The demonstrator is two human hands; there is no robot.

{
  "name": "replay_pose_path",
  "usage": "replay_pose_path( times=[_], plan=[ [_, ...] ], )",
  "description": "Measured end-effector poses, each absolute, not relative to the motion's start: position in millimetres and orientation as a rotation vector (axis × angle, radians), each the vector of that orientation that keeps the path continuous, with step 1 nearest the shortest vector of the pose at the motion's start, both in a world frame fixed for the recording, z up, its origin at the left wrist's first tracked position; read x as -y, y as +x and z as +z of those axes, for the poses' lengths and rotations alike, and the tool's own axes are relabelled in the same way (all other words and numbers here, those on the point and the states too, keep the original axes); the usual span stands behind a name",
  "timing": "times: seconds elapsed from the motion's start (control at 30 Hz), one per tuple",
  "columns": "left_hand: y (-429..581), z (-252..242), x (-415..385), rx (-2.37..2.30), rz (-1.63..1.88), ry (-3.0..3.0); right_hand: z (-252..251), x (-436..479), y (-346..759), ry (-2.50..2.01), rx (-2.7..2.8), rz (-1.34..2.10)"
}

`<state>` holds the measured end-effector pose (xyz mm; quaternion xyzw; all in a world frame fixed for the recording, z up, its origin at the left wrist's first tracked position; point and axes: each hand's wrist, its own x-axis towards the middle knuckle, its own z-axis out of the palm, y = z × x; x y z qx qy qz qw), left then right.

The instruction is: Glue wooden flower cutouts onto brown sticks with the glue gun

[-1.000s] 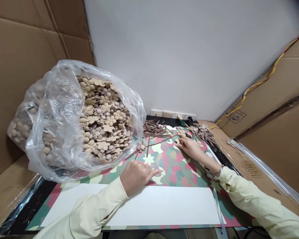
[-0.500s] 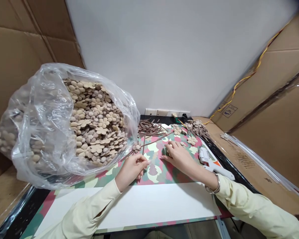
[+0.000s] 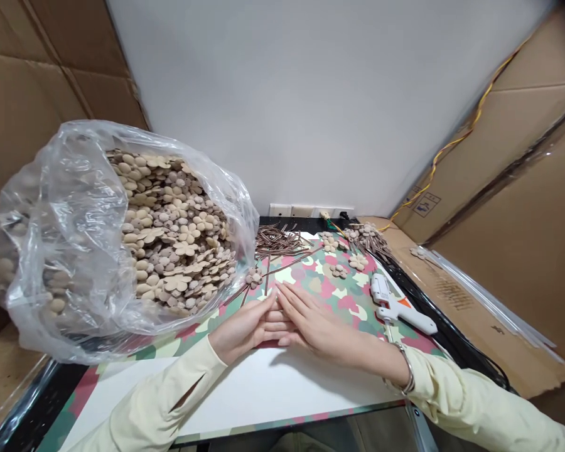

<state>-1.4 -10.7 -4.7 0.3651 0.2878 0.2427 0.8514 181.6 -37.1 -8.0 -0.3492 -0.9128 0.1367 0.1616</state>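
My left hand (image 3: 247, 328) and my right hand (image 3: 313, 323) meet over the near part of the camouflage-patterned table cover (image 3: 311, 274). Their fingers are stretched out and overlap, the right hand's fingers lying across the left's. I see nothing held, though the space between the palms is hidden. Just beyond the left fingertips lies a flower piece with brown strips (image 3: 254, 277). A small grey-brown flower (image 3: 338, 270) and a beige flower (image 3: 358, 262) rest past the right hand. The white glue gun (image 3: 398, 306) lies right of my right hand.
A clear plastic bag (image 3: 75, 188) full of flower pieces (image 3: 179, 238) takes up the left side. Brown strips (image 3: 280, 240) are heaped at the back, near the sockets (image 3: 304, 211). White paper (image 3: 235, 389) covers the front edge. Cardboard (image 3: 513, 207) stands at the right.
My hands were apart and have come together, the right one moving left and nearer to me. The small grey-brown flower the right hand partly covered now lies in full view.
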Motion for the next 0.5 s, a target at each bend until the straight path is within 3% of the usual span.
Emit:
replay_pose_path(
  times=[0.13,0.23,0.5],
  plan=[
    [-3,-9,11,-0.594,0.521,0.82,16,49,182,-1.057,2.514,0.779],
    [-4,-11,10,-0.675,0.568,0.836,37,53,192,-1.11,2.301,0.775],
    [-8,-7,7,-0.788,0.589,0.874,33,72,324,-1.763,1.649,-0.269]
  ],
)
